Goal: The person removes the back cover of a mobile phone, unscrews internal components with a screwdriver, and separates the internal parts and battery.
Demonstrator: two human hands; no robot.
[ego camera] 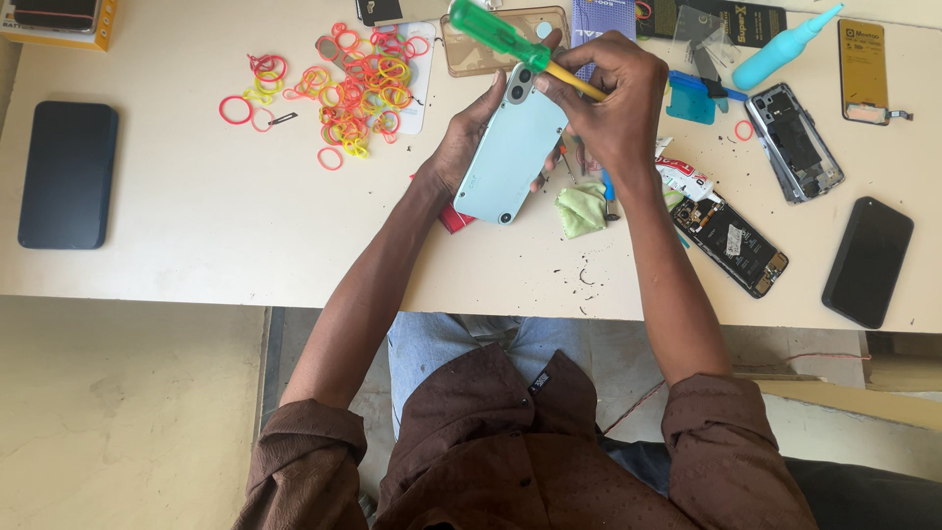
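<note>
Left hand [469, 137] has its grip wrapped round a pale blue phone [510, 149] held back-up over the desk [196, 226], right hand [613, 93] pinching a green screwdriver [510, 44] at its camera end, green cloth [581, 210] just beside, rubber bands [358, 88] further back.

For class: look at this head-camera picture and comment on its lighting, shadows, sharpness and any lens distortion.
Head view: light is soft and even, with only faint shadows beneath the arms on the table; no strong glare on the pale blue phone; the left hand, right hand and green-handled screwdriver look fairly sharp; the table's near edge bows slightly, suggesting wide-angle distortion.
</note>
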